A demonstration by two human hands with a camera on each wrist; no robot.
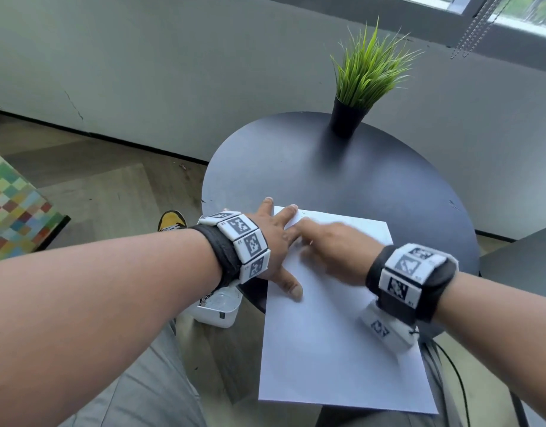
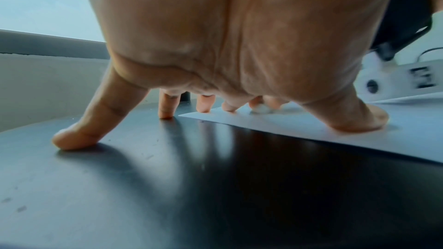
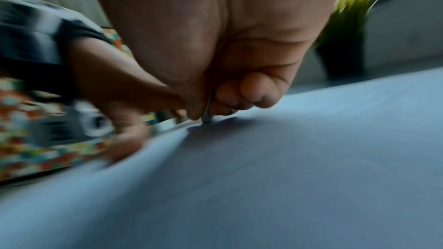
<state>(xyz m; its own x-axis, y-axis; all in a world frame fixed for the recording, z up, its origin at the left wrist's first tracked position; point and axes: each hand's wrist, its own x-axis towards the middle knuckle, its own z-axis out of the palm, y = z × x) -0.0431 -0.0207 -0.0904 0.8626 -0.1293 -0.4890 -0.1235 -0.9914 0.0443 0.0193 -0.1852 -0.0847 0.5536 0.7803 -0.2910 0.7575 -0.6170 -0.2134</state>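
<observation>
Grip of the right hand (image 1: 335, 246): narrow, closed in a pinch of thumb and curled fingers round a thin grey tool (image 3: 208, 108), whose tip is set down on the sheet of paper (image 1: 342, 349). Whether it is a pen or a pencil cannot be told, the wrist view being blurred. Grip of the left hand (image 1: 267, 241): wide, with nothing held. Its fingers are spread and straight, the thumb (image 2: 354, 120) and further fingertips being pressed on the sheet along its left edge, while the little finger (image 2: 79, 135) and its neighbour are rested on the bare worktop (image 1: 327, 174) beside it. The sheet is laid flat with its long axis running away from the person. Its far end is borne by the round dark worktop, and its near end is carried out past the rim above the lap. The tool's tip is placed near the far left corner, just beside the left fingertips, so that almost the whole sheet lies nearward and rightward of it. Any stroke is judged to be best led rightward or toward the person, the right hand being nearer the free area and the left serving as hold-down. A potted plant (image 1: 347, 118) is stood well apart at the far rim.
</observation>
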